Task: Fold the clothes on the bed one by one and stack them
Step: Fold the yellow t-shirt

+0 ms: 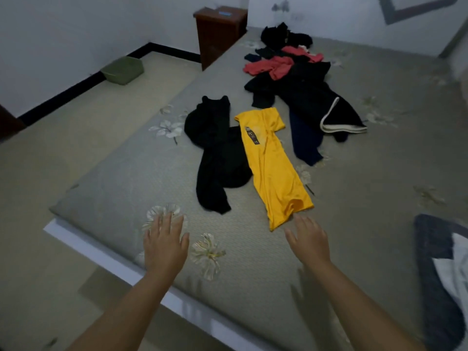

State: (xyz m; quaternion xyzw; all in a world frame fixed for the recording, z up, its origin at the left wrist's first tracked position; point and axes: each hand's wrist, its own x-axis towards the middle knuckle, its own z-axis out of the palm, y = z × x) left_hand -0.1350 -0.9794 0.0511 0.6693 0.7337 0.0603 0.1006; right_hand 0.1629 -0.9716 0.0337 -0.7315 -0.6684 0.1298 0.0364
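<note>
Fingers [174,221] of two open hands reach toward one yellow shirt [273,163].

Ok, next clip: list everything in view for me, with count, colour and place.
T-shirt: one, yellow, spread lengthwise mid-bed, nearest the hands.
Black garment: one, black, just left of the T-shirt.
Clothes pile: several, black, red and navy, far side of bed.
Bed: one, grey-green floral cover.
Cabinet: one, dark brown, at the bed's far corner.
Basket: one, green, on the floor by the wall.
Bedding: one, dark blue and white, right edge.
Left hand: open, over the bed's near edge.
Right hand: open, just short of the T-shirt's hem.
</note>
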